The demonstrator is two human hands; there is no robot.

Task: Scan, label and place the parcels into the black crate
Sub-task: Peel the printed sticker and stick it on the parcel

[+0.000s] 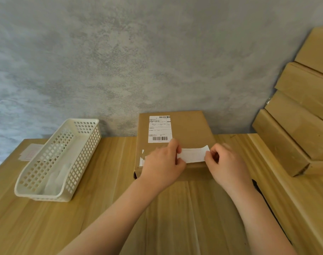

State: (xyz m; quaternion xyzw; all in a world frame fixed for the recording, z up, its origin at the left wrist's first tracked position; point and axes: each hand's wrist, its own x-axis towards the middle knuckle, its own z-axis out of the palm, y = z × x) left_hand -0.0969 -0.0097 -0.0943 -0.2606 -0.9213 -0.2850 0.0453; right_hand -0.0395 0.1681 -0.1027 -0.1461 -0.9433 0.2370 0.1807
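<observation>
Grey mottled wall behind pale wooden table [105, 208]. Flat brown cardboard parcel [192, 129] lies centre w/ printed label up. Left hand [161, 162] & right hand [224, 162] each pinch one end of small white paper label [192, 155], stretched just above parcel, prob. for flat sticking. White perforated plastic basket [65, 155] left. Black crate not seen.

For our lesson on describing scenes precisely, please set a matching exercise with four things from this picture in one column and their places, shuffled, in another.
Things:
1. white basket
2. shipping label
3. white strip
4. stacked wooden blocks

Places:
A. stuck on top of the cardboard parcel
B. far right, stepped up against the wall
C. pinched between the left hand and the right hand
D. on the table, left of the parcel

Pairs: 1-D, 2-A, 3-C, 4-B
</observation>
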